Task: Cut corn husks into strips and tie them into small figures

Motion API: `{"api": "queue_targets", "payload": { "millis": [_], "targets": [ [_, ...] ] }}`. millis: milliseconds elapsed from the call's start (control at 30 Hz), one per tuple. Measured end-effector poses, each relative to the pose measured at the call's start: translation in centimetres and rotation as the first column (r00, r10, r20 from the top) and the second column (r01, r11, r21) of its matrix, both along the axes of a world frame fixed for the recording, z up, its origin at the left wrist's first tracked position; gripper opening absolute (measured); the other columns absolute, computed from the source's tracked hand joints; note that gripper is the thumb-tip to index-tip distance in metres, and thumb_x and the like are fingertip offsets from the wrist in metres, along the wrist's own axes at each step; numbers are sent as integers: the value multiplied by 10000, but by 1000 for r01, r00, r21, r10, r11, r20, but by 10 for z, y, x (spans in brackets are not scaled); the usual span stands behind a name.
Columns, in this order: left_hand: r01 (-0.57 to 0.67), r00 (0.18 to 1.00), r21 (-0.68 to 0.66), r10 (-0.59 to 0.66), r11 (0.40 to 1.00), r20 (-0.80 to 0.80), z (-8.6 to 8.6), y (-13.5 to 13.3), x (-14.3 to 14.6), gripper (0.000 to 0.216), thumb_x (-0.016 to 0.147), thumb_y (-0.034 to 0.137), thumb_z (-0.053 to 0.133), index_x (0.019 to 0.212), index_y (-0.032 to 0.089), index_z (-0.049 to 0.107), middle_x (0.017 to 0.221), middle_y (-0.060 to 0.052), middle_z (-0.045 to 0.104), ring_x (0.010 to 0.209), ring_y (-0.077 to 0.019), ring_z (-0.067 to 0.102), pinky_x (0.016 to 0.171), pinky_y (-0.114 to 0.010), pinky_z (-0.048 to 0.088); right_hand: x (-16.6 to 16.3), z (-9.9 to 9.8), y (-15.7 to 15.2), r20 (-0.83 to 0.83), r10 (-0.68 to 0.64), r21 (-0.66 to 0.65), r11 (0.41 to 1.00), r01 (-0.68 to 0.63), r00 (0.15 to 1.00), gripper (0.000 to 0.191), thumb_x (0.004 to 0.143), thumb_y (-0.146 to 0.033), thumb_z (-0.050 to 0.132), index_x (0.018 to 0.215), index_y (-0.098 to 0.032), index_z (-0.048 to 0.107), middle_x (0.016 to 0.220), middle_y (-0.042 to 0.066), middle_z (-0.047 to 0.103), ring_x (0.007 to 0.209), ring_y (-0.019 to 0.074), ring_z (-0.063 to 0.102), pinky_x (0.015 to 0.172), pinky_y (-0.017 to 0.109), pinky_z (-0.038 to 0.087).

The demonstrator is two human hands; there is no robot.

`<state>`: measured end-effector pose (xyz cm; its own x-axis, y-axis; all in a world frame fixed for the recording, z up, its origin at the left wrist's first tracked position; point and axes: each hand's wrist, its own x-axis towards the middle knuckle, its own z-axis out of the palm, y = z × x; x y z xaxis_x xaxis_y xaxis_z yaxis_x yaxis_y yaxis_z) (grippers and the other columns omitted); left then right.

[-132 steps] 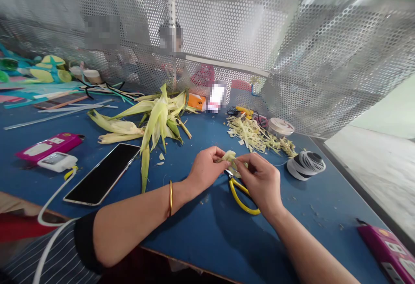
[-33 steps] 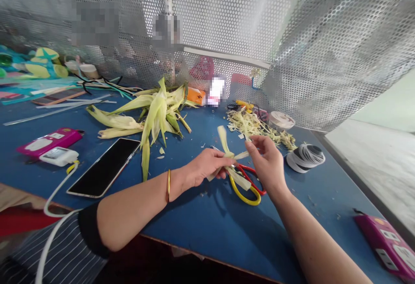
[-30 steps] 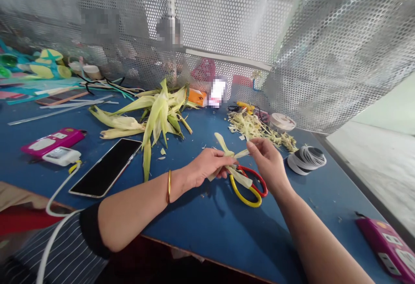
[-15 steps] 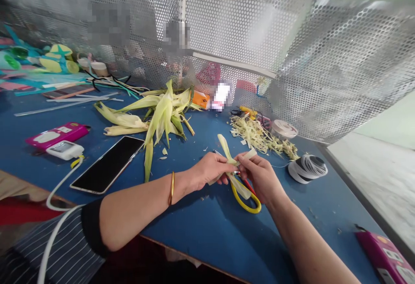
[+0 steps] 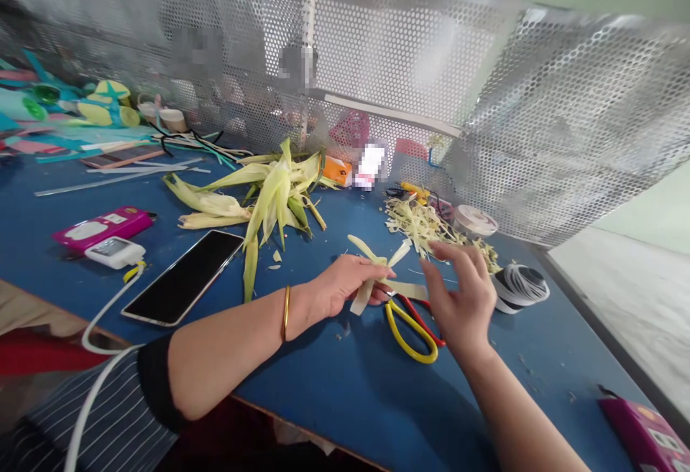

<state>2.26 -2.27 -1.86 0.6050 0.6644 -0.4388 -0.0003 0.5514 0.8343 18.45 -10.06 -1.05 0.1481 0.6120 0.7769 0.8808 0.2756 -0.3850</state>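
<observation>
My left hand (image 5: 360, 281) pinches several pale corn husk strips (image 5: 362, 298) where they cross, their ends spreading outward like a small star. Beside them my right hand (image 5: 464, 298) is raised with thumb and fingers apart, holding nothing I can see. Under the hands lie scissors (image 5: 412, 339) with one yellow and one red handle; their blades are mostly hidden by the left hand and the strips. To the right of my right hand sits a ball of grey and white thread (image 5: 520, 289), with a thin thread running from it toward the hands.
Corn husks (image 5: 274, 192) are piled at the back middle, with shredded husk (image 5: 415, 220) and a tape roll (image 5: 474, 220) further right. On the left are a black phone (image 5: 186, 278), a magenta device (image 5: 105, 228) and a white cabled gadget (image 5: 115, 251). A perforated metal screen (image 5: 388, 48) borders the back.
My right hand has let go of the husk strips and moved right, its fingers opening. The left hand keeps its pinch, and the strips are spread differently. The view has shifted slightly.
</observation>
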Motion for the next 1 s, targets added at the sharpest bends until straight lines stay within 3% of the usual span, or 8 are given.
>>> {"api": "queue_targets", "payload": {
  "millis": [33,100,167,233,367,567,833,1000],
  "targets": [
    [-7,1000,-24,8,1000,30,0,2,-1,274,708,331,778,866,110,736,682,-59,703,596,-130,632,635,-266,503,-3,3,-4,207,72,26,997,-79,976,140,896,-202,575,997,-230,668,862,60,681,827,221,610,810,390,433],
    [-16,996,-48,20,999,90,0,5,-2,261,706,314,763,860,106,732,707,-50,695,623,-117,620,627,-241,480,-12,7,-9,521,253,-70,964,-255,815,170,901,-133,542,995,-210,661,777,39,671,715,193,589,777,381,411],
    [-5,990,-45,11,999,139,2,6,-3,224,699,288,744,821,102,723,695,-27,662,599,-87,567,566,-210,418,-20,5,-9,647,359,-199,931,-306,672,214,923,-110,478,1026,-171,656,787,52,673,745,204,596,788,386,403],
    [12,985,-16,-9,1000,173,4,7,-4,169,670,245,737,757,104,703,637,7,595,554,-66,494,516,-207,350,-26,-1,-5,689,380,-267,925,-272,617,255,947,-93,421,1030,-149,655,821,66,676,794,213,601,818,389,396],
    [72,982,68,-82,995,169,7,5,-5,150,598,161,749,728,112,691,614,26,540,542,-67,445,510,-224,308,-26,-12,1,695,322,-236,947,-219,642,250,979,-111,410,943,-152,654,819,62,678,755,200,579,804,380,385],
    [58,986,128,-78,990,151,3,5,-5,214,611,242,826,668,114,664,622,4,586,575,-88,504,543,-233,361,-24,-13,-2,671,338,-187,938,-290,660,241,951,-97,441,783,-167,599,703,39,625,701,180,553,780,358,397],
    [61,986,167,-86,984,143,10,6,-8,274,627,319,858,695,108,698,709,-28,668,650,-107,592,737,-279,478,-23,-10,-4,513,388,-147,918,-367,766,107,908,-105,477,875,-168,557,726,39,634,676,173,559,751,359,411],
    [41,987,157,-64,987,147,11,7,-9,329,602,361,874,743,95,740,744,-76,712,746,-164,649,790,-306,499,-25,-10,-5,481,489,-187,868,-459,728,119,854,-86,476,818,-180,541,672,22,595,647,168,534,773,361,431]
  ]
}}
